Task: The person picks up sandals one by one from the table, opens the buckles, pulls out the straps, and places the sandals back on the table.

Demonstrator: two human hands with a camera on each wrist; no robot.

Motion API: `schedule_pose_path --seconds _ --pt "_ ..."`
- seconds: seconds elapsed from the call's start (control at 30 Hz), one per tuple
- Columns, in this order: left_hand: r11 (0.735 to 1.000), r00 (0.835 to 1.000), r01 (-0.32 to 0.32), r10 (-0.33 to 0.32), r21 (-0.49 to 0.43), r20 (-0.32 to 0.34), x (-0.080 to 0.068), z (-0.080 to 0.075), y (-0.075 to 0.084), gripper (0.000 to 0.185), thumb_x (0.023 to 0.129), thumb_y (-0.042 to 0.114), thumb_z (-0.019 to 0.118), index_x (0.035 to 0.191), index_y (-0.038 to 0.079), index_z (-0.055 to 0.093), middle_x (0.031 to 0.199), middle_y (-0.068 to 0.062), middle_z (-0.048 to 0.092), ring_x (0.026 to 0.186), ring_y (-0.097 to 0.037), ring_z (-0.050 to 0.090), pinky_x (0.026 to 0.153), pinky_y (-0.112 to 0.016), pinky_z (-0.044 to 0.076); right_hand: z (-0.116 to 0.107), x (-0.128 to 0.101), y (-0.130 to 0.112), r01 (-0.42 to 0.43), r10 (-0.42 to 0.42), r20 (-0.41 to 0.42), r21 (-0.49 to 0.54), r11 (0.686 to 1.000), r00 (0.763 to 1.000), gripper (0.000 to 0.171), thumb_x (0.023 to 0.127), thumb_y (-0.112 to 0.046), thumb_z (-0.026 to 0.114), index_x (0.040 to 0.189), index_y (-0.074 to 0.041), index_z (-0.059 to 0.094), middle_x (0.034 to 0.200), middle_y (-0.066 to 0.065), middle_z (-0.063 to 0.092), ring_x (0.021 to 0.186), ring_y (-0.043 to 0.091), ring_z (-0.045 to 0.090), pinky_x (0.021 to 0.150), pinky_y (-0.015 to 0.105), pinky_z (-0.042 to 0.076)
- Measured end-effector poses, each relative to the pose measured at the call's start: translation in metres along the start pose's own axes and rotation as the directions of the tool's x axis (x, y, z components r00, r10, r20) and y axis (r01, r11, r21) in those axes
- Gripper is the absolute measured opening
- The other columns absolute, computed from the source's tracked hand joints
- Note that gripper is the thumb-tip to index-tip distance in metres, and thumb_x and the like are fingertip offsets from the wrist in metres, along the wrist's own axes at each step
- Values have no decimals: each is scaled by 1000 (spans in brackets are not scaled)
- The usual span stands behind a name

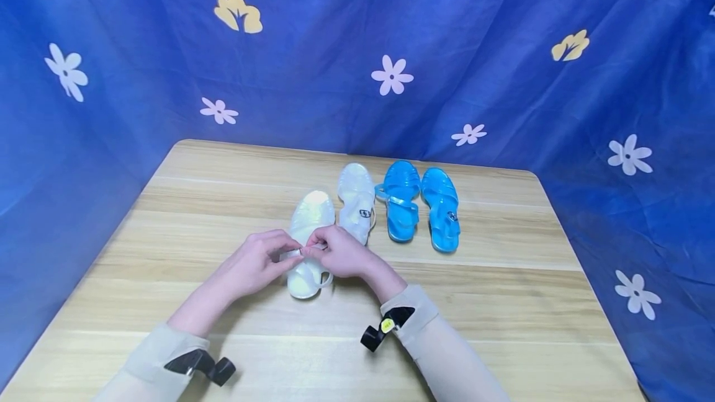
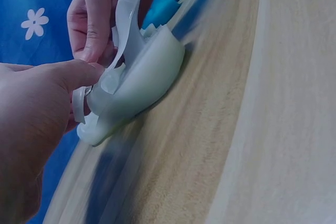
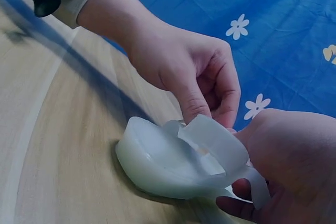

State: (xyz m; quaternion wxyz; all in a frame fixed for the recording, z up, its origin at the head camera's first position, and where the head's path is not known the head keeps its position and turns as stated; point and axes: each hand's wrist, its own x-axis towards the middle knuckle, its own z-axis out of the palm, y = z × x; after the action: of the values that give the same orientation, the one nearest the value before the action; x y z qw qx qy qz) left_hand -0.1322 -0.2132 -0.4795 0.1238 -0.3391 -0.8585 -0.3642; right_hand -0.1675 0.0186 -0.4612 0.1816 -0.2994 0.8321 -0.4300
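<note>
A white jelly sandal point(image 1: 313, 209) lies on the wooden table, its toe pointing away from me. Both hands meet over its ankle strap point(image 2: 126, 24). From the left side, my left hand point(image 1: 259, 262) pinches the strap by a small metal buckle point(image 2: 88, 91) with thumb and fingers. My right hand point(image 1: 343, 254) pinches the strap from the other side, its fingertips right against the left ones. A loop of the strap stands up over the heel in the right wrist view. The fingers partly hide the buckle.
Just right of the hands lies a second white sandal point(image 1: 355, 185). Beyond it are two blue sandals, one point(image 1: 401, 178) beside the other point(image 1: 444, 234). The wooden table point(image 1: 503, 303) ends at a blue flowered curtain point(image 1: 313, 79) behind and at the sides.
</note>
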Motion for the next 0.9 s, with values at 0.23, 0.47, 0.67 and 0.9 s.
schedule_pose_path --seconds 0.23,0.47,0.67,0.9 --pt "998 998 -59 59 20 5 1 -2 -1 19 89 8 85 107 12 81 95 6 77 80 -6 69 66 -29 60 0 0 3 31 -31 -16 38 999 999 15 107 -18 62 96 -10 70 81 -3 61 72 10 56 67 24 48" --pt "997 997 -73 73 13 -9 4 -4 0 18 87 7 86 104 11 83 94 3 79 73 -3 66 58 -24 56 11 -3 6 60 -55 -94 46 997 994 16 109 -15 56 98 -7 65 80 -3 58 71 9 53 64 24 45" --pt "995 993 -102 102 3 -64 2 -2 -3 19 84 5 86 102 10 83 94 2 79 80 -12 74 69 -24 60 21 -4 11 92 -81 -164 57 994 983 18 110 -13 49 102 -4 63 90 -1 61 82 9 55 74 24 47" --pt "996 992 -67 60 -59 -112 -3 -5 -10 19 82 -1 86 100 5 83 95 -3 80 83 -17 77 79 -19 60 16 -6 24 54 -11 -249 165 985 968 20 112 -11 45 99 -4 57 84 5 61 79 14 56 76 30 48"
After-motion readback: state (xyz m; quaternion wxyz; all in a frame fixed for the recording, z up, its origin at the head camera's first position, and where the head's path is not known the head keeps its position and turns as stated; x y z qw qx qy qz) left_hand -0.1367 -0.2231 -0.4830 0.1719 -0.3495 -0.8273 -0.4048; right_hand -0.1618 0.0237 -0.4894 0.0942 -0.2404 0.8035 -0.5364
